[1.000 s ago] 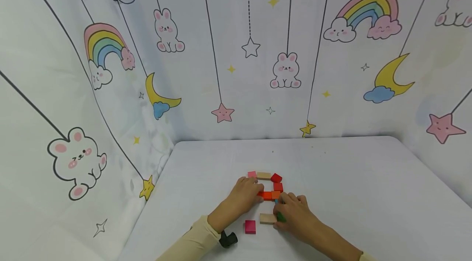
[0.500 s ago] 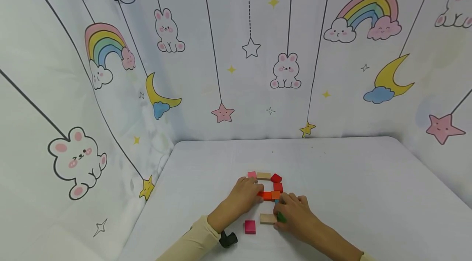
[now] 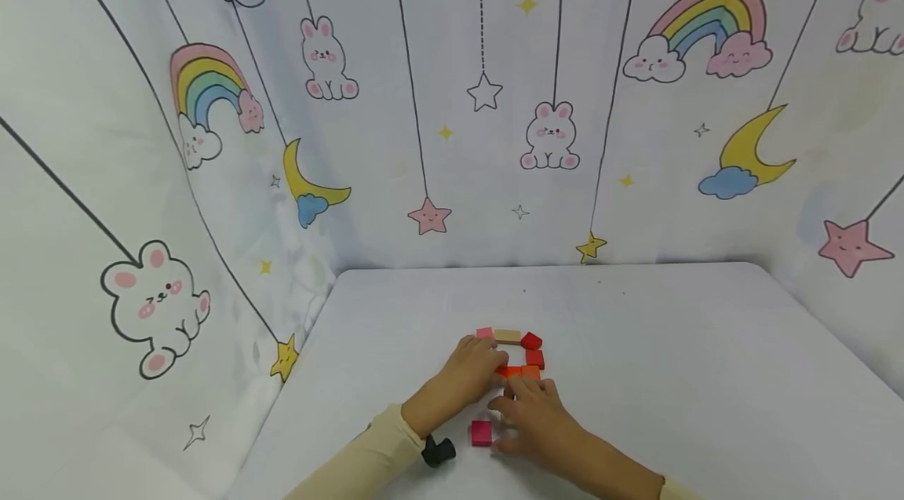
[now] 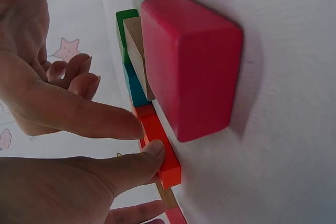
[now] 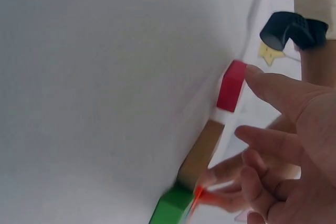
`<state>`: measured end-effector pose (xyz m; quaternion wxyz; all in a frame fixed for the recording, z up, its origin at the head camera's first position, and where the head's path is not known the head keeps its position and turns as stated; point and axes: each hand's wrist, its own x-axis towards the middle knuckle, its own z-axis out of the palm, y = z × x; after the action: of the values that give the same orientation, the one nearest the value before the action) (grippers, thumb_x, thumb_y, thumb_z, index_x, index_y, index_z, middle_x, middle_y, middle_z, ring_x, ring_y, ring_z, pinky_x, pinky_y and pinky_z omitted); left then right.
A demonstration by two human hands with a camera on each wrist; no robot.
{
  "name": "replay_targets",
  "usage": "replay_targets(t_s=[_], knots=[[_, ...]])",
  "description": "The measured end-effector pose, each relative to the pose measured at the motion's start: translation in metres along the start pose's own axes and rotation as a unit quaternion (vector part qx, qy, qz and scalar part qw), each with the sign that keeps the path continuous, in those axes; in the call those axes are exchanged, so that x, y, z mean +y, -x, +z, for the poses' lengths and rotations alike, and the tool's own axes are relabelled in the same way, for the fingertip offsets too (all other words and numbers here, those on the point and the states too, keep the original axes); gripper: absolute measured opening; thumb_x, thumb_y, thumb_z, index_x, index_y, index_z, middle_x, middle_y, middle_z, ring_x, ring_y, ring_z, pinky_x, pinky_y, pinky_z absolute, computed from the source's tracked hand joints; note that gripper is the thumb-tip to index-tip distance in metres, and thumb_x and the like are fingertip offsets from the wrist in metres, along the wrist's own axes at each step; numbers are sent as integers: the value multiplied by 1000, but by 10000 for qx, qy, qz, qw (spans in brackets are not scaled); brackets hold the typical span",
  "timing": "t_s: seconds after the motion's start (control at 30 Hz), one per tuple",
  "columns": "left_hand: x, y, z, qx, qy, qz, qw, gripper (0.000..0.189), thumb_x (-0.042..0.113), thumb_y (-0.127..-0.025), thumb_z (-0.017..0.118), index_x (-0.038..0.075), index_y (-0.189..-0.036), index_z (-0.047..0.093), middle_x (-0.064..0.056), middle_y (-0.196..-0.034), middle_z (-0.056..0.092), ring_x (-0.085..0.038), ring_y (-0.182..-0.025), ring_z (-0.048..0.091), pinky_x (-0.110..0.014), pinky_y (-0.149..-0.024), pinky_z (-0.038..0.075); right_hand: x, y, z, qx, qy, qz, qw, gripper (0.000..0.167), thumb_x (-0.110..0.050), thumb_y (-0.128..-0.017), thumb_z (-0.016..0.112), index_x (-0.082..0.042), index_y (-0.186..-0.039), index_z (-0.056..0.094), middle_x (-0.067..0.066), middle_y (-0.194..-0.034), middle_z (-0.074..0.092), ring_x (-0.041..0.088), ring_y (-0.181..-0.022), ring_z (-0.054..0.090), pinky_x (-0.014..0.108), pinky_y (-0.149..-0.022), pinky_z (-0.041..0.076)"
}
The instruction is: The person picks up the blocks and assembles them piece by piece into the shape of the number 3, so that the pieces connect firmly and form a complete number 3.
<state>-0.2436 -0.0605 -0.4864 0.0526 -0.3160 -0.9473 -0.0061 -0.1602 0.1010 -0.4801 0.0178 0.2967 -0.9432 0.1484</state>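
My left hand [image 3: 466,370] pinches an orange-red block [image 4: 171,171], its thumb against the side and a finger behind. My right hand [image 3: 540,421] is spread over the near blocks with nothing in its fingers. Its thumb tip is close to a crimson block [image 5: 231,85] that lies alone nearest the person. Beneath the right hand, hidden in the head view, lie a plain wooden block [image 5: 201,153] and a green block [image 5: 172,203]. A teal block [image 4: 136,85] joins the green one to the orange row, which ends in another orange block [image 3: 530,372].
Farther back, a pink block [image 3: 484,333], a wooden block [image 3: 507,336], a red pentagonal block [image 3: 531,341] and a red block [image 3: 534,359] continue the outline. A black device [image 3: 439,451] shows at the left wrist. A printed curtain [image 3: 452,162] hangs behind the white table [image 3: 671,359].
My right hand has come off the green block and moved left, over the wooden block toward the crimson one. The left hand keeps its place on the orange-red block.
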Motion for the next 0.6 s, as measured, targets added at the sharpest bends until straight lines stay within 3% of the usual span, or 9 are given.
replay_targets(t_s=[0.17, 0.3, 0.6], knots=[[-2, -1, 1, 17, -203, 137, 9997, 11, 30, -97, 78, 25, -107, 78, 6, -116, 76, -15, -123, 64, -41, -110, 49, -10, -10, 6, -288, 95, 129, 9995, 39, -43, -76, 94, -25, -107, 79, -7, -111, 56, 17, -103, 50, 45, -83, 37], [-3, -2, 3, 27, -306, 176, 9994, 10, 29, -97, 78, 25, -106, 78, 4, -117, 75, -15, -120, 65, -41, -108, 51, -12, -13, 8, -346, 253, 187, 9989, 35, -43, -76, 94, -25, -102, 80, -7, -106, 54, 15, -96, 48, 43, -80, 36], [-5, -3, 2, -62, -81, 105, 9999, 9, 31, -98, 77, 26, -106, 79, 7, -109, 74, -13, -114, 65, -42, -109, 50, -9, -17, 8, -67, 301, 194, 9993, 34, -39, -75, 96, -19, -98, 80, 0, -122, 65, 23, -108, 58, 50, -87, 42]])
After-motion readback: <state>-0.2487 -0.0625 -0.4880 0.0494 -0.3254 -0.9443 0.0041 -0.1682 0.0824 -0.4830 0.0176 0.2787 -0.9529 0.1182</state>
